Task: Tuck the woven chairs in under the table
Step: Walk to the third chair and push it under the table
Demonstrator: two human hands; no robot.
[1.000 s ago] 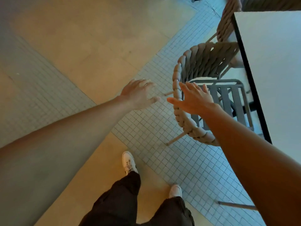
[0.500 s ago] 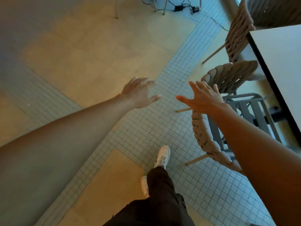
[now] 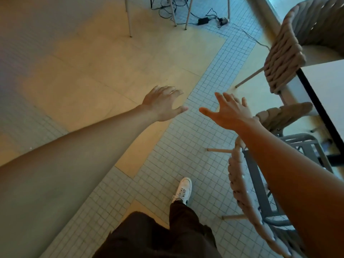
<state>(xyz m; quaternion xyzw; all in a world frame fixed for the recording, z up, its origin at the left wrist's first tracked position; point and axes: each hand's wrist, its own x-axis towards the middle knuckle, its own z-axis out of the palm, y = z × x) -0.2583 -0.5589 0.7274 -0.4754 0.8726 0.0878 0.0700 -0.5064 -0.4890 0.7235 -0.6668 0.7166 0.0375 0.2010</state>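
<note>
Beside the table (image 3: 327, 94) we find the near chair (image 3: 242, 185) partly under its edge, a second chair (image 3: 283, 58) beyond. Our left hand (image 3: 162, 104) and right hand (image 3: 229, 112) hang spread, gripping nothing.

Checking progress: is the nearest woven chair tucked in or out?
In. The nearest woven chair's grey seat reaches under the table's dark edge.

Ahead of us: open floor (image 3: 96, 75), nothing near either hand.
Left hand (image 3: 162, 104): fingers spread, clear air all round.
Right hand (image 3: 230, 113): splayed, near woven chair (image 3: 242, 185) just under our forearm.
Right side: table (image 3: 327, 86) edge and far woven chair (image 3: 283, 58) crowd us.
Far end: cables (image 3: 186, 13) between thin legs.
</note>
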